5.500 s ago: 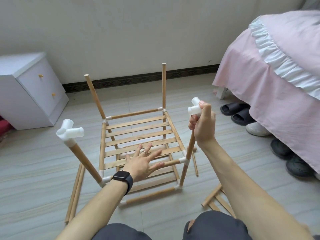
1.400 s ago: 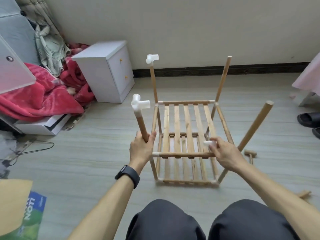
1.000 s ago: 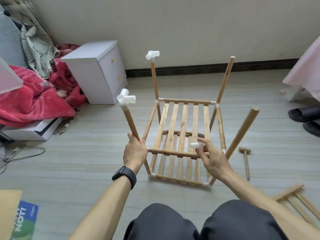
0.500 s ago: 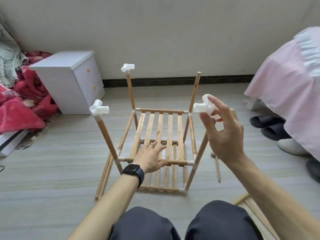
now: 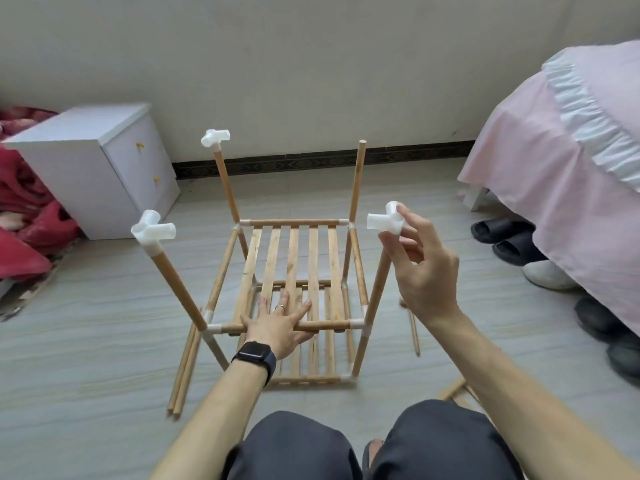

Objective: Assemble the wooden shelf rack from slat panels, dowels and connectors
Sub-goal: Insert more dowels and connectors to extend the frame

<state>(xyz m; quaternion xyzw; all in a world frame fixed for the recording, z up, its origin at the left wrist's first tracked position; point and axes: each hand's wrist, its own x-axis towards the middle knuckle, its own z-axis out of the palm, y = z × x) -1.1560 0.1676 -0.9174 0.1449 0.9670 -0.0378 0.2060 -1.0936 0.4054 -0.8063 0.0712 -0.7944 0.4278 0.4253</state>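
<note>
Pale plank flooring (image 5: 86,341) runs back to a plain wall (image 5: 311,64), and the half-built rack (image 5: 294,258) stands in the middle of it, straight in front of your knees.

From the head camera, the rack shows two slatted shelves, one above the other, with four wooden posts rising from the corners. The post at the rack's near left corner carries a white connector (image 5: 152,230) on its top, and so does the far left post (image 5: 215,137). The far right post (image 5: 358,181) ends in bare wood.

Your left hand (image 5: 277,327) lies flat on the front rail of the rack's upper shelf, fingers spread, gripping nothing. A dark watch (image 5: 254,353) sits on that wrist.

Your right hand (image 5: 426,271) is raised over the rack's near right post (image 5: 379,282) and pinches a loose white connector (image 5: 382,221) between thumb and fingertips. The hand hides the top of that post, so you cannot tell whether the connector touches it.

Left of the rack, two loose dowels (image 5: 185,368) lie on the floor side by side. Farther left of the rack is a white cabinet (image 5: 86,168), with red bedding (image 5: 24,220) beyond it. Right of the rack, a pink bed cover (image 5: 554,168) hangs over dark slippers (image 5: 498,233). Near the rack's right front corner, part of another slat panel (image 5: 453,393) shows beside your knee.
</note>
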